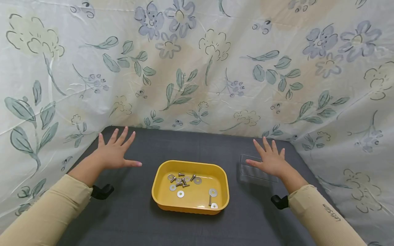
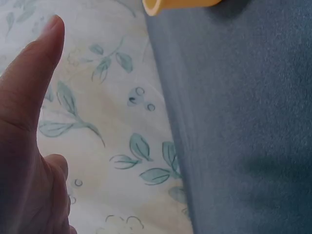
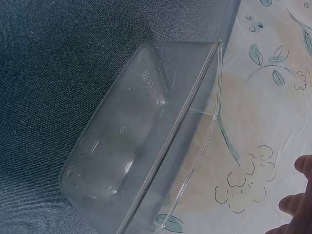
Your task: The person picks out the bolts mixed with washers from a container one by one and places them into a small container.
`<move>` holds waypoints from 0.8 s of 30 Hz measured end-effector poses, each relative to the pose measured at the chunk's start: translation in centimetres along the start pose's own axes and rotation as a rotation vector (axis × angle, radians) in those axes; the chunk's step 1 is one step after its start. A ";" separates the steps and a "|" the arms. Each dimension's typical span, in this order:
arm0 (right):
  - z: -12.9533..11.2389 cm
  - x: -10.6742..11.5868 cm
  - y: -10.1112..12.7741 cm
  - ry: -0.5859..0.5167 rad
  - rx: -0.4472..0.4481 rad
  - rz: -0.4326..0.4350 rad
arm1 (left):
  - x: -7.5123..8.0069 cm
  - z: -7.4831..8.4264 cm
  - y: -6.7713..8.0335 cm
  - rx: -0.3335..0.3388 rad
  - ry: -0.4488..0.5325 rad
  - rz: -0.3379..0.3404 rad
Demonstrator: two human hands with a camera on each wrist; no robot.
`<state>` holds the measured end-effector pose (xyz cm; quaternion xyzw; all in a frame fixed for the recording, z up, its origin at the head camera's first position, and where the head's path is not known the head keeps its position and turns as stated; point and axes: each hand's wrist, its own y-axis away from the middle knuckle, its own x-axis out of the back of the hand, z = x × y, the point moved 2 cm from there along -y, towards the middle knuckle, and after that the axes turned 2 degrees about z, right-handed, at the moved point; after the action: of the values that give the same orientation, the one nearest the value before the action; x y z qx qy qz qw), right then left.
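My left hand (image 1: 115, 152) is held over the dark table to the left of a yellow tray (image 1: 197, 198), its fingers spread and holding nothing. My right hand (image 1: 271, 161) hovers on the other side, fingers likewise spread, nothing in it. Inside the tray lie several metal screws (image 1: 193, 177) and several flat washers (image 1: 178, 194), most of them toward the left and back. One longer screw (image 1: 210, 200) lies between two washers at the right. A clear plastic box (image 3: 112, 136) stands on the table near the right hand, which partly covers it in the head view.
A dark grey cloth (image 1: 197, 229) covers the table. Floral fabric (image 1: 197, 68) hangs along the back and both sides, meeting the table's edges. Black wrist mounts (image 1: 103, 192) sit at both beige sleeves (image 1: 52, 208).
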<state>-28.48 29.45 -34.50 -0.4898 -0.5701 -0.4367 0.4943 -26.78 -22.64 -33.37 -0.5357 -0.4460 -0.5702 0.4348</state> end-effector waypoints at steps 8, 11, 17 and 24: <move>0.0 -0.2 -0.2 -0.002 0.001 -0.006 | -1.0 1.2 -0.1 -0.036 0.020 -0.019; 0.0 -0.1 -0.2 -0.001 0.003 -0.007 | -1.2 1.7 0.0 -0.049 0.041 -0.018; 0.1 -0.2 -0.2 0.002 0.005 -0.009 | -1.6 2.8 0.1 -0.075 0.063 -0.025; 0.0 -0.4 -0.2 0.006 0.009 -0.012 | -2.4 4.4 0.2 -0.164 0.084 -0.024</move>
<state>-28.63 29.41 -34.87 -0.4828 -0.5734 -0.4385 0.4958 -25.51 -18.33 -35.63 -0.5398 -0.3856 -0.6319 0.4007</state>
